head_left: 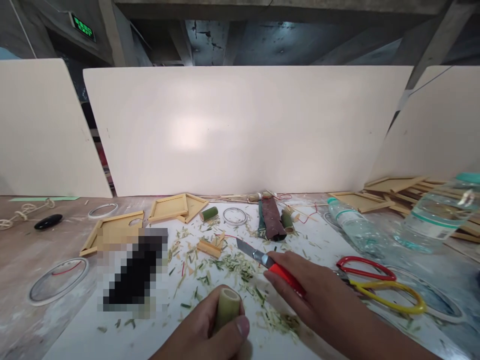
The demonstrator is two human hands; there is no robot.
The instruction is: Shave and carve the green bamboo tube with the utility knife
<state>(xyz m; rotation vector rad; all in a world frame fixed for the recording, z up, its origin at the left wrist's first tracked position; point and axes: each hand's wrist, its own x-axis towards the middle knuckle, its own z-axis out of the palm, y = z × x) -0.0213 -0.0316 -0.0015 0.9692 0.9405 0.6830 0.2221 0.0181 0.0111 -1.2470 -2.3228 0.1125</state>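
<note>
At the bottom middle, my left hand (204, 327) is wrapped round a short green bamboo tube (228, 306), its pale cut end tilted upward. My right hand (300, 280) grips the red handle of a knife (255, 252); the blade points up and left, apart from the tube. Green and pale shavings (240, 267) lie scattered on the white sheet (150, 335) below both hands. Scissors (382, 287) with one red and one yellow handle loop rest beside my right wrist. A split piece of bamboo (209, 247) lies just beyond the knife tip.
Two clear plastic bottles stand or lie at right, the larger bottle (431, 215) nearer the edge. Wooden frames (168, 207) and a bamboo piece (209, 214) lie at the back. A rolled sandpaper strip (272, 217) is near the white partition (240, 130). A dark object (135, 270) is pixelated.
</note>
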